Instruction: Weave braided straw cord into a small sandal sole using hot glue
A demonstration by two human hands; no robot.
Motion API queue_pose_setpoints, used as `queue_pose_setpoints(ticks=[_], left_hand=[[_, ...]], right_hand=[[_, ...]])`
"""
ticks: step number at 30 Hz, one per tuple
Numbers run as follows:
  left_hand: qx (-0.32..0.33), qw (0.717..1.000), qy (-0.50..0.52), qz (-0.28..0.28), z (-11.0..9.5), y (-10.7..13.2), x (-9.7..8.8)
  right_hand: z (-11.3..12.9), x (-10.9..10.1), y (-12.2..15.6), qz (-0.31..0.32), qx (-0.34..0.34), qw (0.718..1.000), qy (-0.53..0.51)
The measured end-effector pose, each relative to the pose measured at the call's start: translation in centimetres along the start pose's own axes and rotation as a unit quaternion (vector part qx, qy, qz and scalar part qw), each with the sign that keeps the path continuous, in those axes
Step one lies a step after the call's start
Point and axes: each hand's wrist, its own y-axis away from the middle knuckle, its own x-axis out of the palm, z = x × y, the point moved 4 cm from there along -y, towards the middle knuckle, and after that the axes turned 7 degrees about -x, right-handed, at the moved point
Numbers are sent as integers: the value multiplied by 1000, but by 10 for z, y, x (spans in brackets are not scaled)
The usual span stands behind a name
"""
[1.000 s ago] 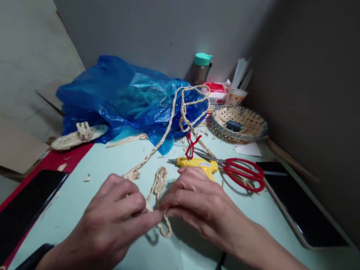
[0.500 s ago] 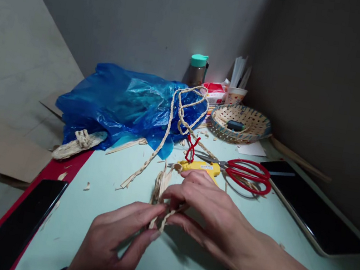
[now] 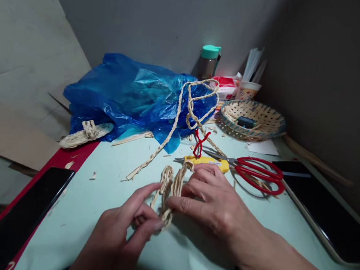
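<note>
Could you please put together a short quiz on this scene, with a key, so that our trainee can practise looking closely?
1. True or false: the scissors lie to the right of the blue bag in the picture.
2. Multiple choice: what colour is the lid of the bottle?
(a) orange
(b) green
(c) black
3. Short answer: what does the right hand hold?

Key: 1. True. 2. (b) green. 3. A folded braid.
</note>
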Motion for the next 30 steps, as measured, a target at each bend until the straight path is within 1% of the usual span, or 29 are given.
queue_pose_setpoints(ticks=[2,4,8,11,13,15,17,21,26,30], left_hand=[[21,996,-79,-44,4,-1,-7],[33,984,-162,-69,9,-2,-8],[72,950,-289,-96,15,-3,3],[123,925,-336,-130,15,-1,11],[150,914,-346,-147,17,-1,12],[162,911,-346,-156,21,-2,10],[181,912,-337,-150,25,-4,7],[220,913,-317,-133,29,-7,3],[188,931,-286,-124,25,-5,3],[141,949,-263,-104,19,-3,5]], right_hand=[[-7,-4,0,-13,6,1000,12],[-13,-7,-3,-12,11,1000,24],[-15,-7,-16,6,12,999,34],[-12,1,-27,26,17,999,34],[-11,9,-30,45,14,998,36],[-11,17,-30,67,11,997,36],[-12,22,-29,78,9,996,31],[-13,25,-27,85,18,996,10],[-12,25,-28,92,23,995,-4],[-12,26,-28,93,23,995,-2]])
